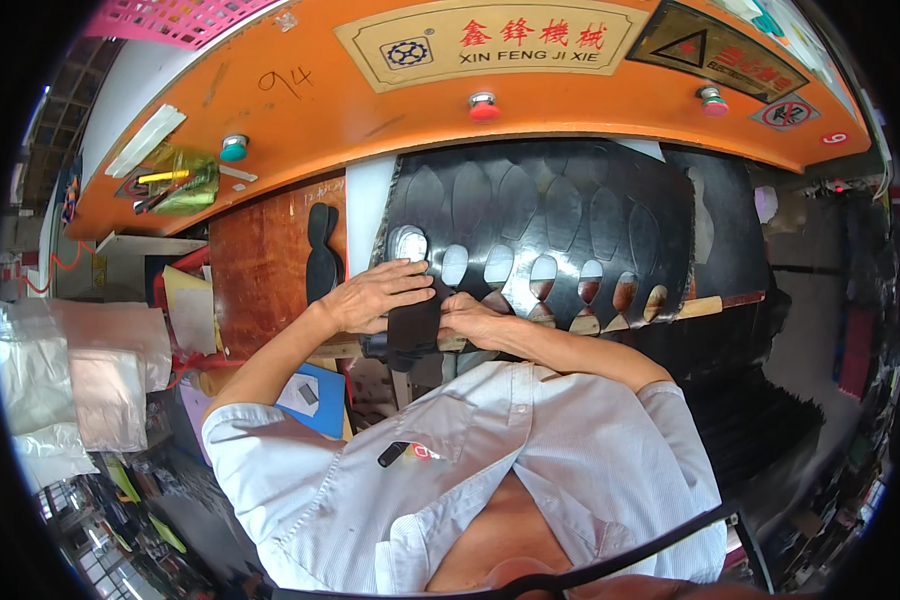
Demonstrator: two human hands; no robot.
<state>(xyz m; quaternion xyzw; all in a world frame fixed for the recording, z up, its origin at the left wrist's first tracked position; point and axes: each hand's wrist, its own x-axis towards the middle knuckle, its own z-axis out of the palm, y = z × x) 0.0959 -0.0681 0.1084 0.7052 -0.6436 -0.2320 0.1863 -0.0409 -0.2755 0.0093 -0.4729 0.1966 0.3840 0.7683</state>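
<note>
A stack of dark, sole-shaped pieces point(414, 325) lies at the near left edge of a glossy black sheet point(570, 165). Its rounded far end shines silver with reflected light. My left hand point(380, 295) reaches across the stack from the left, fingers close together over its top and thumb out of sight. From the right, my right hand point(470, 320) meets the stack's side with curled fingers, their tips partly hidden. Sole outlines mark the black sheet, and a row of rounded cut-outs runs along its near side.
Ahead stands an orange machine beam point(410, 110) with a red button point(483, 107) and a green button point(234, 148). A black sole shape point(322, 255) rests on the brown board point(260, 270). Clear plastic bags point(105, 375) are at left; dark sheets point(730, 400) hang at right.
</note>
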